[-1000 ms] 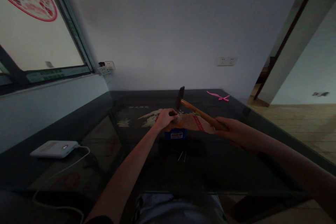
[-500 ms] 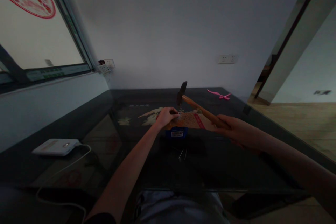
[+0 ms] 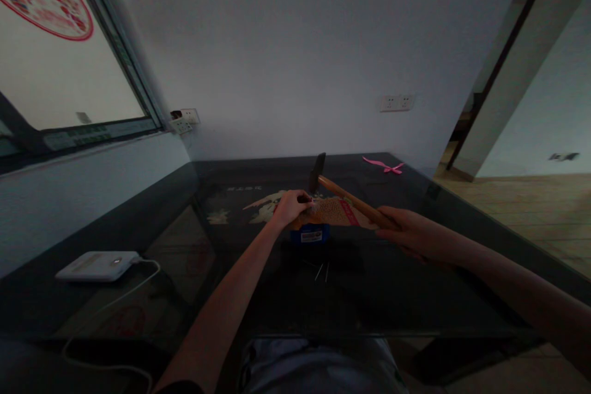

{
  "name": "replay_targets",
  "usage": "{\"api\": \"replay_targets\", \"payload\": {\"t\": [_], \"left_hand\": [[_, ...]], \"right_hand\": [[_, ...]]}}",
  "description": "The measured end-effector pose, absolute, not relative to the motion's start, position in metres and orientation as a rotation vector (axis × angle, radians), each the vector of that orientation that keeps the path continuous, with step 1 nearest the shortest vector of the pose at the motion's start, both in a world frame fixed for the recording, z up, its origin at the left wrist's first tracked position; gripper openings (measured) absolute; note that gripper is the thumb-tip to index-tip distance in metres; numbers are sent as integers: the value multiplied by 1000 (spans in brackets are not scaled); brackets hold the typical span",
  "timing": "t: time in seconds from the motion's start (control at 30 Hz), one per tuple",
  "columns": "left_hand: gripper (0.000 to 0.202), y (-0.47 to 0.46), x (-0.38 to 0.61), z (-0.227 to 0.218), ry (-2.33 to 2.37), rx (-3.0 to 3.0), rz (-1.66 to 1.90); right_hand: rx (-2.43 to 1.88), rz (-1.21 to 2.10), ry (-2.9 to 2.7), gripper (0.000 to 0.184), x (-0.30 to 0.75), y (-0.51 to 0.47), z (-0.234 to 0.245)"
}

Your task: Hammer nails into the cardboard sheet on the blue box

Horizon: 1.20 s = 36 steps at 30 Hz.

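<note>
My right hand point(image 3: 406, 228) grips the wooden handle of a hammer point(image 3: 351, 197). Its dark head is low, just above and behind the fingertips of my left hand point(image 3: 293, 206). The thumb and index finger of that left hand are pinched together at the top of a flat brown piece with a speckled pattern and a red band point(image 3: 336, 212). What sits in the pinch is too small to make out. Under the brown piece is a blue box-like object with a white label point(image 3: 309, 234). A few thin metal pins, perhaps nails point(image 3: 323, 272), lie on the dark table nearer to me.
A white power bank point(image 3: 96, 266) with a white cable lies on the left of the glossy dark table point(image 3: 397, 301). A pink ribbon point(image 3: 385, 166) is at the far right. Behind the table rises a wall with sockets point(image 3: 397, 103); a window is at the left.
The hammer head has come down a little towards the left fingertips, and my right hand has moved slightly left. My left hand keeps its pinch in nearly the same place.
</note>
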<state>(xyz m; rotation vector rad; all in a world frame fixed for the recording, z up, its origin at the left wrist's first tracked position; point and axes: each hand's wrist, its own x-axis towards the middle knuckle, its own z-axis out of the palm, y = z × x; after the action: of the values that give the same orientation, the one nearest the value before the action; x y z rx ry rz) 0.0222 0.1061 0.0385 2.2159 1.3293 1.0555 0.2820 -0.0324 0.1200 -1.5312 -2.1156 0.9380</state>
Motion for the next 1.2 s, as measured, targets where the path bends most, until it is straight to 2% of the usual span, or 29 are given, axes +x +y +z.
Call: {"api": "replay_targets", "payload": {"t": [0.87,1.1,1.2], "left_hand": [[17,106,22,38,1325,2156,1028],[11,101,23,42,1276,2199,1070],[20,99,23,44,1154,2223,1097]], "right_hand": [[-1520,1044,-2038,26,281,-35,113],[-1279,1150,-1823,35,277,-35,90],[-1097,1208,-1611,34,258,-31,68]]}}
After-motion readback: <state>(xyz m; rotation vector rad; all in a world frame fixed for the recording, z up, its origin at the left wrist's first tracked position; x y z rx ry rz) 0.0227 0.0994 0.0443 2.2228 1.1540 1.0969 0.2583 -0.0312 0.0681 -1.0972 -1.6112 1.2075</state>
